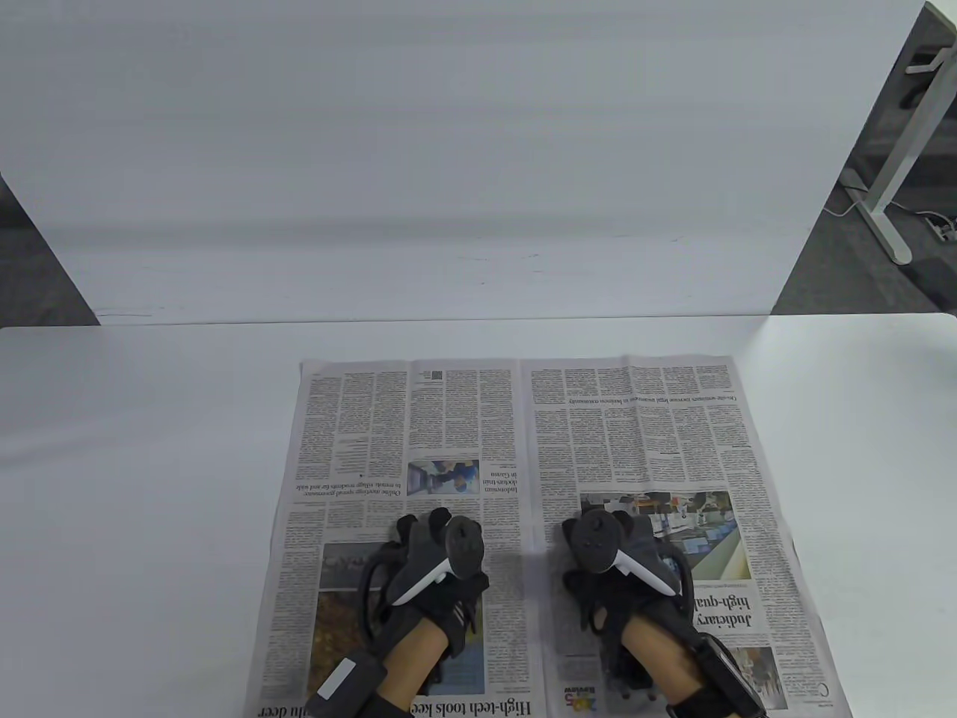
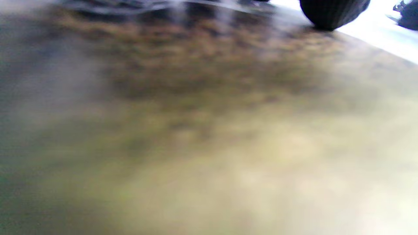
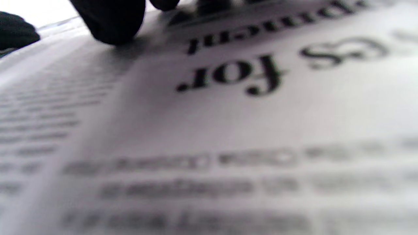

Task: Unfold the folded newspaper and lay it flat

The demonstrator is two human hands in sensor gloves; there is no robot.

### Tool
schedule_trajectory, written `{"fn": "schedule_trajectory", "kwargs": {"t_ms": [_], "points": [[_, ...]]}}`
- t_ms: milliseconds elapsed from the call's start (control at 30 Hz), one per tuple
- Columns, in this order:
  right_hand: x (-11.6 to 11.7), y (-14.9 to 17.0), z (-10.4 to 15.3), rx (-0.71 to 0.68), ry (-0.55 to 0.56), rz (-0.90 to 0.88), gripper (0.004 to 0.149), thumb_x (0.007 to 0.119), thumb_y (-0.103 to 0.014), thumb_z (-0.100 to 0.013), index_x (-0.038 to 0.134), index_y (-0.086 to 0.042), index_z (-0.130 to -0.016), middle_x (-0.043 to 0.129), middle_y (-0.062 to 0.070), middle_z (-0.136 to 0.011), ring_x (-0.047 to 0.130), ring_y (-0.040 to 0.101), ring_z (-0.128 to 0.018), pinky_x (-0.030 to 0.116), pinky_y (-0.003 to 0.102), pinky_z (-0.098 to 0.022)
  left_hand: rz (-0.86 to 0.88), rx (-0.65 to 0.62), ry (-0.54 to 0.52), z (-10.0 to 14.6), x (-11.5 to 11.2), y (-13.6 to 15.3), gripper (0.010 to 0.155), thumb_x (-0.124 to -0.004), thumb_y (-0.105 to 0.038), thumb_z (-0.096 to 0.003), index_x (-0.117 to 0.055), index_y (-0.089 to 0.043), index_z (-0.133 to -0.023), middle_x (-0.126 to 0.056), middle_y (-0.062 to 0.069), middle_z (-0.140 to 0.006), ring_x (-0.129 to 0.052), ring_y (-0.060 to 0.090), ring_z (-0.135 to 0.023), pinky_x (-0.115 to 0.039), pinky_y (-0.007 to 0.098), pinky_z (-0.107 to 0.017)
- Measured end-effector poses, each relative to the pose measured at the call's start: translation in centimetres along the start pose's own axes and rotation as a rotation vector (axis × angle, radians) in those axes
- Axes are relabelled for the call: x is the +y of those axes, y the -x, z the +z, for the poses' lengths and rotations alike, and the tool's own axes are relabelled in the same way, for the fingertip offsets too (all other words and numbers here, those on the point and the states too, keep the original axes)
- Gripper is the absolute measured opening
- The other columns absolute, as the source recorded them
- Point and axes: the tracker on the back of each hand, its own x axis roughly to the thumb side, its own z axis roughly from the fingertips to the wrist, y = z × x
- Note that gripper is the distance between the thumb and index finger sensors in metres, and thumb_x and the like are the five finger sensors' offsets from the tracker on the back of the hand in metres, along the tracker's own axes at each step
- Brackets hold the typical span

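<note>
The newspaper (image 1: 538,523) lies opened as a full two-page spread on the white tabletop (image 1: 134,464), its near edge running off the bottom of the table view and its central fold running away from the person between the two hands. The likely trouble from here is a crease or ridge left along that fold: if either palm slides inward rather than outward while smoothing, the thin sheet could bunch at the centre, and a heavy drag with the glove fabric could tear or skew the paper on the smooth surface. Lifting both palms at once might also let the pages spring up a little at the fold. The left hand (image 1: 430,568) rests palm down on the left page, over the edge of a brownish photograph, fingers reaching away from the person; the right hand (image 1: 620,572) rests palm down on the right page beside a colour photograph. Both hands look flattened against the paper, gripping nothing. In the right wrist view a gloved fingertip (image 3: 111,23) touches the printed page; the left wrist view is too blurred to add much.
</note>
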Motion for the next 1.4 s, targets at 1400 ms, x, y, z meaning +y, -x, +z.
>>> {"fn": "schedule_trajectory", "kwargs": {"t_ms": [1400], "points": [[-2.2, 11.6, -0.1, 0.301, 0.036, -0.183, 0.073, 0.068, -0.047, -0.045, 0.030, -0.025, -0.104, 0.014, 0.010, -0.113, 0.009, 0.045, -0.100, 0.022, 0.075, -0.062, 0.185, 0.245, 0.001, -0.5, 0.9, 10.0, 0.072, -0.066, -0.052, -0.0475, -0.028, -0.038, -0.107, -0.009, 0.007, -0.115, -0.005, 0.055, -0.101, -0.021, 0.070, -0.071]]}}
